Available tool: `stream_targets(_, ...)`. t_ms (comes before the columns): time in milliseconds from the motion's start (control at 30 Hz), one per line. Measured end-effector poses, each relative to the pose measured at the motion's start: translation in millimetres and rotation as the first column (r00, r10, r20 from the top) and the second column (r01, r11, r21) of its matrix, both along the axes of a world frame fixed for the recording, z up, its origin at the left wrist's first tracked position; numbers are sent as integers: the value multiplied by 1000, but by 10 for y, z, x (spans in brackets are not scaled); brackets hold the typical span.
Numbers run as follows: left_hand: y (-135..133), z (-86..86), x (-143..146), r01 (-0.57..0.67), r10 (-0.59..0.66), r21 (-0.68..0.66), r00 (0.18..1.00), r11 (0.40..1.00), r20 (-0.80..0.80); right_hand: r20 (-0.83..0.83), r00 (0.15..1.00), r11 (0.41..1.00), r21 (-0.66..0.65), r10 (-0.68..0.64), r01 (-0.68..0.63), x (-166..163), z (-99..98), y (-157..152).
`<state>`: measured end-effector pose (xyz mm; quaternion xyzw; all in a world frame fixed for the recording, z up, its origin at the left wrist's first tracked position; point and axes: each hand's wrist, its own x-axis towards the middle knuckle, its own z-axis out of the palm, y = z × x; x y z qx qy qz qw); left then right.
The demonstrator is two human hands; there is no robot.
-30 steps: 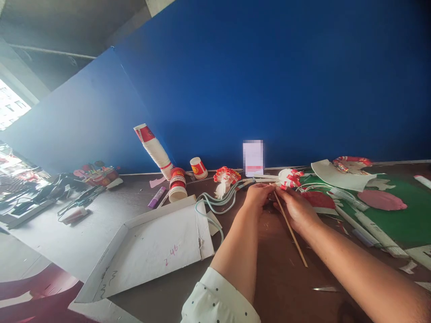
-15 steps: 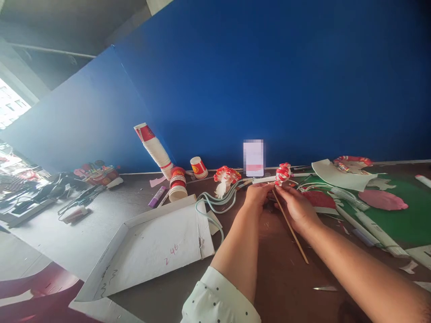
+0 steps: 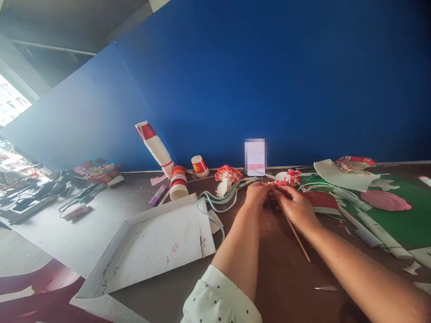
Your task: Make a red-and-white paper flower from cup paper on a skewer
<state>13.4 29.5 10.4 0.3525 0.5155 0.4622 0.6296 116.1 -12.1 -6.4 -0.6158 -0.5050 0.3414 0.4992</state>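
Note:
My left hand [image 3: 258, 195] and my right hand [image 3: 298, 207] meet at the fingertips over the dark table. Both have their fingers pinched around the upper end of a thin wooden stick [image 3: 298, 237], which slants down toward me to the right. Just beyond the fingertips is a red-and-white bundle [image 3: 288, 177], apparently of paper strips, tilted to the right, with a pale strip sticking out at its left. How it joins the stick is hidden by my fingers. A similar red-and-white paper flower [image 3: 228, 175] lies left of my left hand.
A shallow white cardboard tray [image 3: 158, 246] lies at left, with paper cups [image 3: 158, 152] stacked behind it and a purple glue stick [image 3: 157, 195] nearby. Pale cables [image 3: 215, 202] loop beside my left arm. A small blade [image 3: 325, 288] and a pink piece [image 3: 385, 201] lie to the right.
The red-and-white bundle has tipped from upright to leaning right and lower. A pale strip now shows to its left. My hands stay in nearly the same place.

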Motion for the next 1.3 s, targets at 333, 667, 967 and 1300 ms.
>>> stream_targets(333, -2, -4, 12, 17, -17, -16, 1000, 1000, 4, -146, 989, 998, -66, -27, 18, -20, 11, 2)
stream_targets(667, -4, 19, 13, 52, -53, -28, 998, 998, -33, -565, 825, 992, -115, -27, -46, -87, 42, 3)
stream_targets(967, -22, 68, 26, 6, -8, -33, 998, 999, -59, -298, 953, 997, -21, 62, -71, -76, 108, -75)
stream_targets(1300, -60, 83, 20, 22, -23, -38, 1000, 999, -18, -140, 990, 996, -92, -11, -2, -63, 90, -69)
